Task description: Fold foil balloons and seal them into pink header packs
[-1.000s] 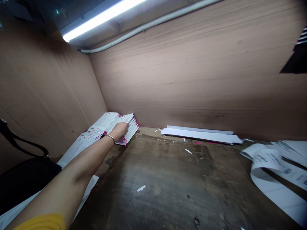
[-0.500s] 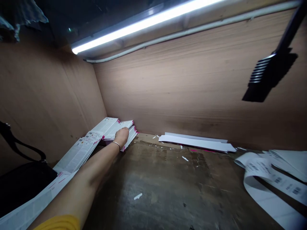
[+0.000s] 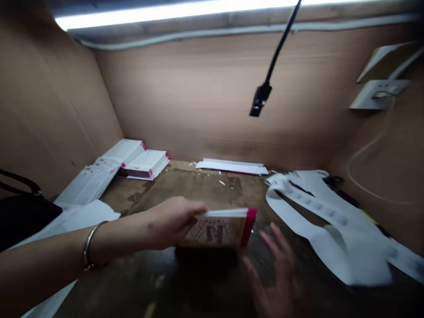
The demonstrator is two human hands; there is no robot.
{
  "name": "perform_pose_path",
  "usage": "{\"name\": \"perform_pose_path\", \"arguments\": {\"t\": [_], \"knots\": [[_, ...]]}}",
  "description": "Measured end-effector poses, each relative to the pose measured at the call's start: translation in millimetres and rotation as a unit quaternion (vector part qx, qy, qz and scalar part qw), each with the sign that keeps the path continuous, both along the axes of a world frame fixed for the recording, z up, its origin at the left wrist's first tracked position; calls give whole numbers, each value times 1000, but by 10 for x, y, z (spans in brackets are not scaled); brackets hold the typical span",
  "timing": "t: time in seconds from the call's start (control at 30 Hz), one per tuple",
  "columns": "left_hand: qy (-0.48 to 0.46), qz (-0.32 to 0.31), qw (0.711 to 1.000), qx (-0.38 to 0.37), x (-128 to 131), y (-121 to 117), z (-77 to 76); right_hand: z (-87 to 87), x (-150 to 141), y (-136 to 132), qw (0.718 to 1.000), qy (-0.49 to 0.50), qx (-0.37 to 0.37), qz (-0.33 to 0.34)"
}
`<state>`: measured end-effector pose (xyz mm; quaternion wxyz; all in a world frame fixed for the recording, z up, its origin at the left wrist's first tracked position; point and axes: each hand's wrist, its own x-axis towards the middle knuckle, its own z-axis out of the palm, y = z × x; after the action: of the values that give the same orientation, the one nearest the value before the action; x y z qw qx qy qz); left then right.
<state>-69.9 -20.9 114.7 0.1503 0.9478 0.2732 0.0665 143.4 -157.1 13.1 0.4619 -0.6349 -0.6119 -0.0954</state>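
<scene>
While you work in this cardboard-walled booth (image 3: 205, 97) under a fluorescent tube (image 3: 185, 9), the surface (image 3: 185, 185) shows dark, worn wood scattered with paper scraps. Leaflet stacks (image 3: 145, 164) lean into the back left corner, white paper strips (image 3: 232, 166) lie along the back wall, barcode label sheets (image 3: 318, 212) curl at right, and a black bag (image 3: 23, 216) sits far left. Your left hand (image 3: 172, 221) is closed on one end of a thick bundle of folded leaflets (image 3: 218, 229), over the surface's near part. Your right hand (image 3: 274, 282), open and blurred, fingers spread, is near the other end. The bundle shows a printed brownish face, white page edges along the top and a magenta band at the right end.
</scene>
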Motion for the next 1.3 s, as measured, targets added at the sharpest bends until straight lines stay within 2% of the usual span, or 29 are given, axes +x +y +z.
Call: {"name": "perform_pose_path", "arguments": {"t": [0.03,0.07,0.1,0.13,0.17,0.2,0.27,0.3,0.33,0.37,0.4,0.47,0.5,0.53,0.57,0.63,0.67,0.77,0.83,0.97,1.07,1.13,1.17,1.2,1.23,1.3], "knots": [[18,-23,999,-21,23,-129,-67,155,41,8,996,-60,65,0],[35,-40,998,-28,48,-214,-121,324,66,48,991,-118,59,27],[45,-52,997,-25,76,-261,-159,491,69,122,981,-177,-2,73],[49,-59,997,-17,105,-279,-185,645,48,225,962,-223,-95,126],[51,-64,997,-8,131,-278,-199,775,6,349,927,-246,-221,175],[53,-68,996,0,147,-267,-207,876,-51,482,877,-259,-340,218],[29,-57,998,15,133,-251,-226,991,-167,716,822,-266,-423,273],[-9,-30,999,26,98,-256,-247,1013,-204,793,812,-264,-436,285],[-69,15,997,39,45,-273,-281,1015,-217,833,814,-258,-433,289],[-153,80,984,52,-19,-302,-332,1001,-203,834,819,-250,-430,286],[-252,154,954,56,-88,-341,-399,970,-165,799,826,-243,-426,279],[-434,265,861,-11,-205,-440,-578,851,-57,651,855,-171,-405,277],[-497,283,816,-82,-242,-494,-680,757,-10,556,871,-100,-385,287],[-534,274,782,-167,-260,-548,-784,640,18,460,883,10,-354,308],[-545,245,760,-254,-260,-601,-881,503,22,370,877,129,-321,333],[-520,179,741,-386,-225,-698,-1037,203,-43,222,837,296,-272,371],[-503,162,740,-417,-200,-740,-1091,63,-98,166,821,336,-265,379],[-477,159,747,-435,-143,-826,-1168,-192,-233,69,815,363,-265,366],[-484,161,749,-422,-122,-851,-1174,-193,-238,51,821,350,-277,357],[-509,164,729,-426,-51,-853,-1142,-10,-140,68,836,356,-270,319],[-493,205,714,-453,19,-808,-1097,44,-146,124,820,419,-257,293],[-463,276,730,-420,30,-760,-1078,-12,-186,201,784,476,-268,293],[-448,313,754,-366,20,-739,-1079,-64,-205,251,765,502,-278,292],[-428,332,789,-290,0,-723,-1091,-128,-217,304,752,517,-293,284],[-396,321,835,-207,-24,-717,-1115,-197,-221,357,747,518,-313,274],[-301,224,924,-67,-73,-735,-1196,-323,-196,444,754,492,-355,251]]}}
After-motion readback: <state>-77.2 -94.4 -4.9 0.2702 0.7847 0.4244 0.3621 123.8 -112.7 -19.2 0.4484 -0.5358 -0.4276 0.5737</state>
